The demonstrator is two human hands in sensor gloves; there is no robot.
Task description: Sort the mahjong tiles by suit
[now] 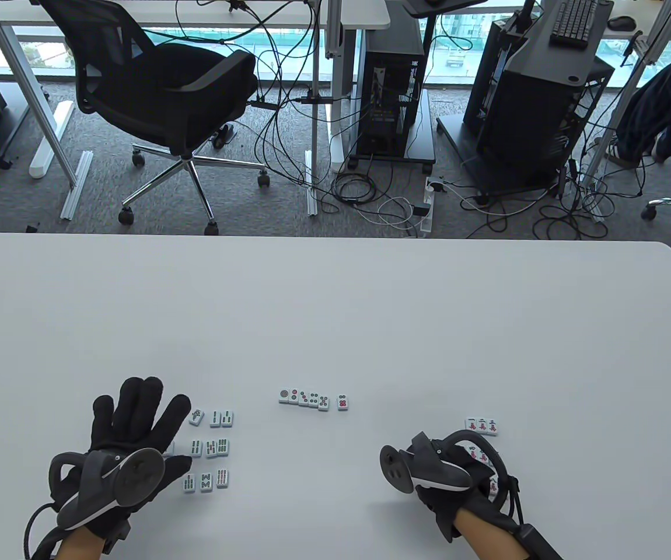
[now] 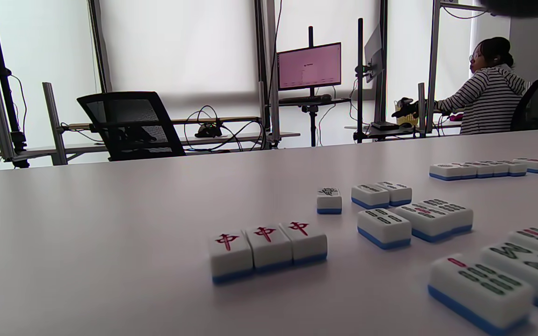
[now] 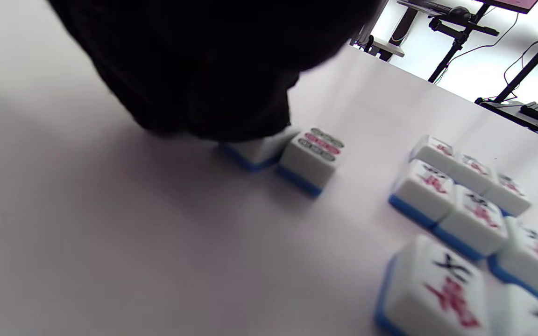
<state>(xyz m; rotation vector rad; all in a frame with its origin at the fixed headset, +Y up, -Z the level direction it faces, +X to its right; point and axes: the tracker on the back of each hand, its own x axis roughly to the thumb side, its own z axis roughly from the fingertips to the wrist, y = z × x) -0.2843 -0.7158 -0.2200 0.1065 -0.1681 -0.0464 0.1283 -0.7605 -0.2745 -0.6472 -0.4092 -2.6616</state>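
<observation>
A white desk (image 1: 335, 303) carries face-up mahjong tiles: a bamboo group (image 1: 210, 449) at left, a dot row (image 1: 306, 399) in the middle, 3 character tiles (image 1: 481, 426) at right.

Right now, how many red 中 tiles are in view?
3, side by side in one row in the left wrist view: left tile, middle tile, right tile. In the table view the left hand blocks that area, so more may be hidden.

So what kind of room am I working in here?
Likely an office or lab: a mesh office chair, computer towers with tangled cables, and a monitor on a stand.
</observation>
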